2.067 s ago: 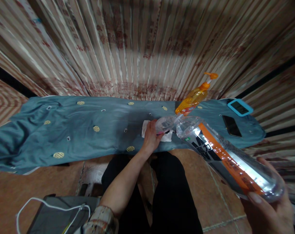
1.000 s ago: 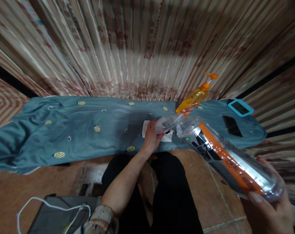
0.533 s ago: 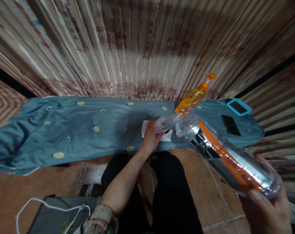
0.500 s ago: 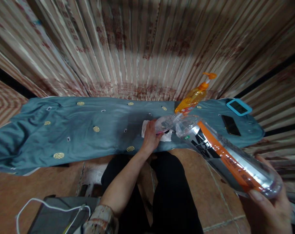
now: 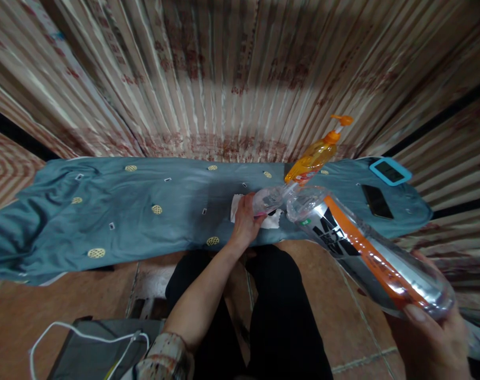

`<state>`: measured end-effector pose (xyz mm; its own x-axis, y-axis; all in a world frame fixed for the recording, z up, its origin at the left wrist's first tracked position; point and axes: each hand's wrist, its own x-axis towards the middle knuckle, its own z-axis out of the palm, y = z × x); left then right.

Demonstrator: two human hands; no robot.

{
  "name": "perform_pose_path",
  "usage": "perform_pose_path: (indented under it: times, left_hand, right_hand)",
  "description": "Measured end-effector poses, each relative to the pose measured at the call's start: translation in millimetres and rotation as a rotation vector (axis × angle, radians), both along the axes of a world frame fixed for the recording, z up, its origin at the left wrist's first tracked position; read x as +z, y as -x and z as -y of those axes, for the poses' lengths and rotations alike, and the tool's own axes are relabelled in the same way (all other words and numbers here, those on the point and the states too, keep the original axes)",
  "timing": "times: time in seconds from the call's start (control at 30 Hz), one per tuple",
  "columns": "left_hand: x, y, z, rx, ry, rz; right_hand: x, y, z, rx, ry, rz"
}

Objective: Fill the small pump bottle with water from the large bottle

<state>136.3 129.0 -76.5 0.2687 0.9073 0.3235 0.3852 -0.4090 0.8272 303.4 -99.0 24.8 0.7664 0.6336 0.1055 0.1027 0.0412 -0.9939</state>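
My right hand (image 5: 433, 338) grips the base of a large clear plastic bottle (image 5: 358, 248) with an orange and black label. The bottle is tilted, its mouth down to the left. That mouth meets the opening of a small clear bottle (image 5: 268, 199), around which my left hand (image 5: 244, 221) is closed. The small bottle stands over a white tissue (image 5: 273, 219) on the blue-grey patterned cloth (image 5: 144, 211). An orange pump bottle (image 5: 317, 155) stands just behind the two.
A black phone (image 5: 376, 201) and a device in a light blue case (image 5: 390, 171) lie at the cloth's right end. Striped curtains hang behind. Below are a tiled floor, my dark trousers, and a grey bag (image 5: 89, 351) with a white cable.
The large bottle's base has risen a little in my right hand, so its tilt is slightly steeper. My left hand and the small bottle have stayed put.
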Motion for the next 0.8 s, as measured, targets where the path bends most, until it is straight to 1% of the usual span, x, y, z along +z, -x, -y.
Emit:
perform_pose_path:
  times: [0.2,0.37,0.53,0.8]
  left_hand:
    - [-1.3,0.2,-1.1,-0.008,-0.018,0.006]
    - [-2.5,-0.4,-1.7,-0.005,-0.017,-0.002]
    - [-0.1,-0.8,-2.0,-0.001,-0.004,0.004]
    - [1.1,-0.3,-2.5,-0.004,0.004,0.025]
  right_hand:
    - [-2.9,0.5,0.7,0.031,-0.039,-0.052]
    - [-6.8,-1.9,0.9,0.024,-0.063,-0.022]
    - [-8.6,-2.3,0.1,0.037,-0.078,-0.036]
    - [-9.7,-5.6,1.1,0.027,-0.071,0.025]
